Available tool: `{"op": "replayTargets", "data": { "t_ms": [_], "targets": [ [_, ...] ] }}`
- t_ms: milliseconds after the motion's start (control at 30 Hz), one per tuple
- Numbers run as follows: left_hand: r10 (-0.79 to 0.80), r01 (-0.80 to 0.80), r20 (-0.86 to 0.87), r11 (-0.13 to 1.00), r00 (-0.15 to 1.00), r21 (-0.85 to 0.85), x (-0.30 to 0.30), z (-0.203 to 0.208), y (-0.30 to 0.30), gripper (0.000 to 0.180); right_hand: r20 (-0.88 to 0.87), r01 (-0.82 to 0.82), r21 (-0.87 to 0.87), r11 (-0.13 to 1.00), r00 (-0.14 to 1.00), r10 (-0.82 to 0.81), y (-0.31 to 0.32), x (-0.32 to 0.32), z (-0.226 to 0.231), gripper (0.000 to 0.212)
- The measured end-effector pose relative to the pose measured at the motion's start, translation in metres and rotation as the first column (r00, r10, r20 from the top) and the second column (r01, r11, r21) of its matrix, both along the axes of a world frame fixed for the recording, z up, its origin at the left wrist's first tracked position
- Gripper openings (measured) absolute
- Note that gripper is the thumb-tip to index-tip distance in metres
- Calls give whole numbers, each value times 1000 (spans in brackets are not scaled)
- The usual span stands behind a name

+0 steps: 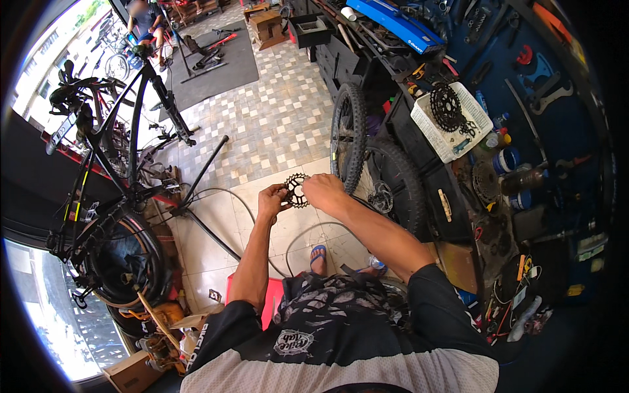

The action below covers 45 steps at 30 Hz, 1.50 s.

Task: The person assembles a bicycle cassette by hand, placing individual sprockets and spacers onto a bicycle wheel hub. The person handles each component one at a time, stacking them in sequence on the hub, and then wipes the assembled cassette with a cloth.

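In front of my body I hold a black toothed chainring [289,190] with cut-out spokes and an open centre. My left hand [270,202] pinches its left edge between thumb and fingers. Closed over the right side of the ring is my right hand [324,194], its back toward me, so its fingertips are mostly hidden. Whether anything small sits under those fingers I cannot tell. To the left, a black bicycle frame [133,141] without a front wheel hangs on a stand.
Two wheels with knobby tyres [349,134] lean against the bench at right. A white plastic basket [429,136] there holds a large cassette. A blue box [400,25] and wall tools are beyond. A red stool [272,304] stands by my legs; a cable loops over the floor. Someone sits far left.
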<state>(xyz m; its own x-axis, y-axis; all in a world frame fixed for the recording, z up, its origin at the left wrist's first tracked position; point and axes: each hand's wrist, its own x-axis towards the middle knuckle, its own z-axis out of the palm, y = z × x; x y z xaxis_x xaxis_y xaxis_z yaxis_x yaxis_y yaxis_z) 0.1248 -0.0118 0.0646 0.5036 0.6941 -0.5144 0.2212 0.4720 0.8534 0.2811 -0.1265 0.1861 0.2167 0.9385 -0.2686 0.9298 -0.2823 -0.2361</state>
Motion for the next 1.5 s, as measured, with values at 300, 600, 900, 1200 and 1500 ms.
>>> {"op": "replayTargets", "data": {
  "t_ms": [300, 600, 900, 1200, 1500],
  "targets": [
    [18, -18, 23, 1000, 1000, 3, -3, 1, 4, 24, -115, 45, -185, 982, 991, -67, 0, 8, 2, 30],
    [41, -39, 39, 998, 998, -45, -6, -2, 5, 29, -75, -4, -278, 960, 997, -18, -17, 21, -10, 27],
    [87, -83, 43, 992, 995, -95, 8, -10, 0, 31, -112, 80, -184, 980, 988, -102, -28, 27, -5, 31],
    [-165, 165, 16, 986, 986, -19, 99, 0, -43, 23, -280, 350, -79, 933, 891, -358, -96, 68, -25, 37],
    [-585, 348, 52, 550, 810, 759, 335, 128, -105, 28, -304, 864, -215, 455, 383, -872, -392, 98, -86, 48]
  ]
}}
